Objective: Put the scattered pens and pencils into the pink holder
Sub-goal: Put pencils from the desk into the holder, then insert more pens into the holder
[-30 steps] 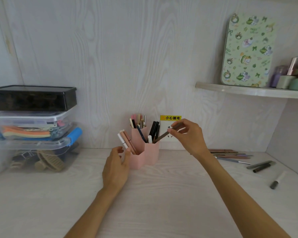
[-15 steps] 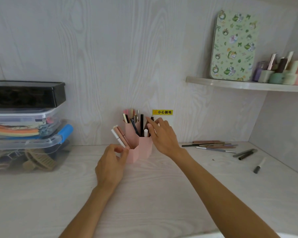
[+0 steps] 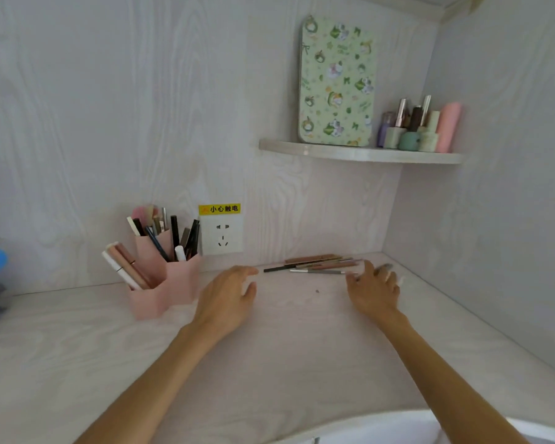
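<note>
Pink holder (image 3: 164,283) at left already well stocked, loose pencils (image 3: 314,265) at far right unclaimed, left hand (image 3: 226,296) and right hand (image 3: 374,291) empty, fingers spread.

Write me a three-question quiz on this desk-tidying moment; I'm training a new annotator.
1. True or false: the right hand grips a pen.
2. Where do the loose pens lie? A) on the shelf B) on the desk by the back wall C) in a box
3. The wall socket is just right of the pink ______.

Key: 1 false, it is open over the desk; 2 B; 3 holder.
</note>
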### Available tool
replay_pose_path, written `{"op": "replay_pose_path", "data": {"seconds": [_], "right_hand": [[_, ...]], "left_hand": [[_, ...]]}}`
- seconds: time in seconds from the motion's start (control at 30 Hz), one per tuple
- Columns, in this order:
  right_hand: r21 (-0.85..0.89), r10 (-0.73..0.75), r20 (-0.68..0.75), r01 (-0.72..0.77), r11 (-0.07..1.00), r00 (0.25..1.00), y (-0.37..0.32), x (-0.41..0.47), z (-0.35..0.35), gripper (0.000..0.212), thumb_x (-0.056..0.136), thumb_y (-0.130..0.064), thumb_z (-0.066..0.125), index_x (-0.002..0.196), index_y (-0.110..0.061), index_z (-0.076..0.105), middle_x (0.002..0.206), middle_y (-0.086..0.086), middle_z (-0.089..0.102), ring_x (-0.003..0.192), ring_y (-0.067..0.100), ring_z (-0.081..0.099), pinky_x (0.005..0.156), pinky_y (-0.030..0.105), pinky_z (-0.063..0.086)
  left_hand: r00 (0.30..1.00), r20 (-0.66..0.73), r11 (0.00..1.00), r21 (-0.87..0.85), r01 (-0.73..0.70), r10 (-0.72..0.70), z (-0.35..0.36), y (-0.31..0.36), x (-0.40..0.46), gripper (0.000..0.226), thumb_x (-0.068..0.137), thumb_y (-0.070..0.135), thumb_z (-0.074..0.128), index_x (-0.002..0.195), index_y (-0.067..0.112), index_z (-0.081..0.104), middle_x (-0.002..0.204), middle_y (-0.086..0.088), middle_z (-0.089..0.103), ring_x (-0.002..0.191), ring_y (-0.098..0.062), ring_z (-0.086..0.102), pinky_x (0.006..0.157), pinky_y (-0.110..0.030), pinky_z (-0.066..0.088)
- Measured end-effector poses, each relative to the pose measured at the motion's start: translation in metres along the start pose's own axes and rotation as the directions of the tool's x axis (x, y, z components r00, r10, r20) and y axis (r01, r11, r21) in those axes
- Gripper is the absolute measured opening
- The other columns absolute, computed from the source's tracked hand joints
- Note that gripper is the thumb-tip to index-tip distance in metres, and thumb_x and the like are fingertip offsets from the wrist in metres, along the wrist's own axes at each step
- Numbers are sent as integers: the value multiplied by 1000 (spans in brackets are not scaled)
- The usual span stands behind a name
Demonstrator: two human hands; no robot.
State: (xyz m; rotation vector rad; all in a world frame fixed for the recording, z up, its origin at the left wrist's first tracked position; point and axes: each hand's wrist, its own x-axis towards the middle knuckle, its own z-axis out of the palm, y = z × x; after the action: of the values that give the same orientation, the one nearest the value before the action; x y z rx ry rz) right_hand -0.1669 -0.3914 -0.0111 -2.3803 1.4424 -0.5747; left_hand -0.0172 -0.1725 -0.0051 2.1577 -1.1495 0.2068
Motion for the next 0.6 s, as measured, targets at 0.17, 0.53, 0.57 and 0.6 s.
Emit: {"op": "replay_pose_path", "data": {"seconds": [0.17,0.53,0.57,0.6], "right_hand": [[-74,113,82,-107,991,990,28,40,5,71,95,-53,22,149,-12,-1,156,21,-6,144,39,-6,117,48,3],[-163,-210,72,220,962,975,-33,32,46,45,97,-28,28,140,-14,30,141,17,39,131,32,33,115,42,15],[-150,-230,47,234,961,972,-35,27,47,43,97,-27,30,139,-16,32,139,17,42,129,32,35,113,40,19],[-131,-245,16,245,961,969,-36,26,47,41,97,-25,33,137,-17,35,135,16,46,125,31,39,111,39,23]], "left_hand": [[968,246,990,119,-80,48,62,21,56,51,98,29,36,147,23,23,154,0,26,140,-18,25,110,-33,26],[987,143,982,160,-101,79,79,14,79,42,94,13,40,130,32,52,128,0,59,115,-23,51,89,-34,41],[986,147,988,126,-92,73,71,12,74,39,94,14,43,127,31,55,125,0,60,112,-24,53,88,-33,43],[988,142,994,82,-67,55,66,11,71,37,92,16,48,125,30,57,122,0,62,110,-22,55,87,-32,45]]}}
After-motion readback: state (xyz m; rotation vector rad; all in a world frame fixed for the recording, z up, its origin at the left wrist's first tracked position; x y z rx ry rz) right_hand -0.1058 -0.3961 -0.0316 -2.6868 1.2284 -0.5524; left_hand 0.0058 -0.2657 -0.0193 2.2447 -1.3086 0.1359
